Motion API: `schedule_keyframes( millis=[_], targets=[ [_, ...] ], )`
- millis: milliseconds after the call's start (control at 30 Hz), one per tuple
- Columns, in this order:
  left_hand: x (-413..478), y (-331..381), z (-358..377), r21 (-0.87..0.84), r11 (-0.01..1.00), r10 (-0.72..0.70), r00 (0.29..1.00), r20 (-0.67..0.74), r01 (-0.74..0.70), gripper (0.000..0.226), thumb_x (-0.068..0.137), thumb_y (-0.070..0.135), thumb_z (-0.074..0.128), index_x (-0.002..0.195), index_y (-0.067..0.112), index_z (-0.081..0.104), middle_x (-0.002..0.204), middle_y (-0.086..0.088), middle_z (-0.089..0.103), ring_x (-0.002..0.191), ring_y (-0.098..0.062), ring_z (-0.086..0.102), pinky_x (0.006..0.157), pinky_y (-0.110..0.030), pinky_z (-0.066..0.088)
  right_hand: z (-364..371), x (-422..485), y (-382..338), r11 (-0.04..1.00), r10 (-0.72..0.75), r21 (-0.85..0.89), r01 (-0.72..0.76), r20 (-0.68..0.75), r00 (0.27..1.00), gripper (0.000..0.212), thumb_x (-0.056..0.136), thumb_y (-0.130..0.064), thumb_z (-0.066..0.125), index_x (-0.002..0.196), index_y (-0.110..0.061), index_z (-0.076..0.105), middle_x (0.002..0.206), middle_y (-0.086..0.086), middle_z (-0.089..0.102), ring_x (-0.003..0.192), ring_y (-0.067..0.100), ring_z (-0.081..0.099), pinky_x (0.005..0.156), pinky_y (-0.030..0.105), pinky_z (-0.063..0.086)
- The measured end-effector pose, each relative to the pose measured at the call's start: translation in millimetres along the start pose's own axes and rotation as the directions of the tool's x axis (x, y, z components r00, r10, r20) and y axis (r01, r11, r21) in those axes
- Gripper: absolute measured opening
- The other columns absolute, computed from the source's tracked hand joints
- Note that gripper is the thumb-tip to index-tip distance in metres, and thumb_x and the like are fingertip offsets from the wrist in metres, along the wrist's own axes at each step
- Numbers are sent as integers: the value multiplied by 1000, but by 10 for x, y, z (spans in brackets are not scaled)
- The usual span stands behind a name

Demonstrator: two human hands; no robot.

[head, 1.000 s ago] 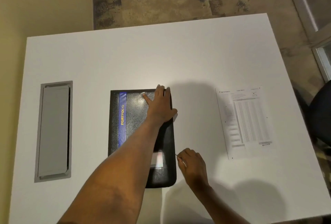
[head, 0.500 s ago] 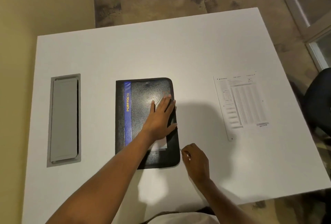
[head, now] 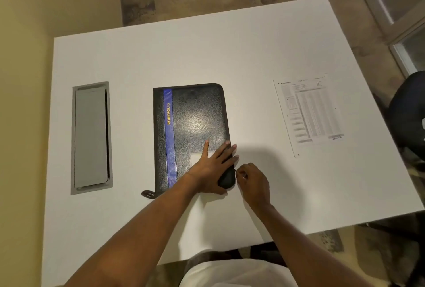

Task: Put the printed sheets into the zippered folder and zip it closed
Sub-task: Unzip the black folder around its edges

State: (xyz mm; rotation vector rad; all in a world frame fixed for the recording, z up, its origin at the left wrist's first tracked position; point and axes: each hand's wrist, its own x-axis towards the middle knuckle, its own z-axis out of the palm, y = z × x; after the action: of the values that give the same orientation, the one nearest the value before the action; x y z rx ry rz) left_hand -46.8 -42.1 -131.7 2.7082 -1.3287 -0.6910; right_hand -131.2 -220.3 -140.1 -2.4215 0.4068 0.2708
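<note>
folder (head: 195,112) under left hand (head: 212,167); right hand (head: 251,178) pinching zipper

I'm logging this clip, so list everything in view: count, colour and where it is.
table: one, white, fills the view's middle
zippered folder: one, black with blue stripe, flat at table centre
printed sheets: count unclear, white, table's right side, apart from the folder
cable hatch: one, grey, set into the table's left side
strap: one, dark, at the folder's near left corner
chair: one, dark, right edge beside the table
left hand: one, flat on the folder's near right part
right hand: one, pinching the zipper pull at the folder's right edge
</note>
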Motion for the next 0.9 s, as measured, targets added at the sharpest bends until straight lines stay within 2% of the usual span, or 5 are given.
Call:
schedule_keyframes(
  millis=[167, 367, 533, 700, 900],
  targets=[
    [-24, 49, -89, 27, 999, 33, 999, -21, -32, 100, 66, 74, 58, 149, 22, 40, 169, -9, 17, 159, -32, 1, 108, -83, 16, -62, -23, 20, 998, -44, -36, 44, 11, 999, 20, 95, -24, 66, 76, -21, 62, 78, -6, 60, 64, 17, 57, 56, 38, 53],
    [8, 37, -230, 41, 998, 58, 997, -53, -56, 93, 65, 76, 58, 139, 21, 47, 153, -3, 34, 156, -31, 13, 106, -81, 25, -114, -165, 74, 997, -65, -48, 65, 0, 998, 15, 91, -15, 68, 77, -20, 65, 78, -6, 62, 64, 16, 58, 55, 38, 53],
    [104, 87, -329, 68, 997, 44, 998, -55, -41, 86, 70, 76, 58, 135, 20, 46, 147, -6, 38, 153, -34, 18, 100, -82, 32, -100, -409, 52, 998, -59, 29, 61, -51, 997, 10, 91, -15, 73, 82, -19, 70, 81, -9, 67, 65, 10, 60, 55, 28, 53],
    [173, 92, -393, 73, 996, 52, 998, 20, -54, 81, 79, 74, 57, 137, 20, 43, 150, -12, 34, 152, -39, 14, 99, -85, 30, 35, -562, -72, 997, 15, 77, -9, -78, 997, 8, 92, -21, 74, 84, -21, 74, 77, -10, 68, 63, 8, 61, 55, 23, 54],
    [271, 61, -469, 52, 998, 35, 996, 88, -40, 77, 84, 68, 60, 138, 17, 42, 151, -13, 33, 154, -43, 9, 100, -85, 31, 319, -696, -379, 1000, 7, 11, -7, -9, 1000, 6, 92, -29, 73, 94, -24, 76, 87, -9, 76, 76, 10, 69, 73, 26, 60]
  ],
)
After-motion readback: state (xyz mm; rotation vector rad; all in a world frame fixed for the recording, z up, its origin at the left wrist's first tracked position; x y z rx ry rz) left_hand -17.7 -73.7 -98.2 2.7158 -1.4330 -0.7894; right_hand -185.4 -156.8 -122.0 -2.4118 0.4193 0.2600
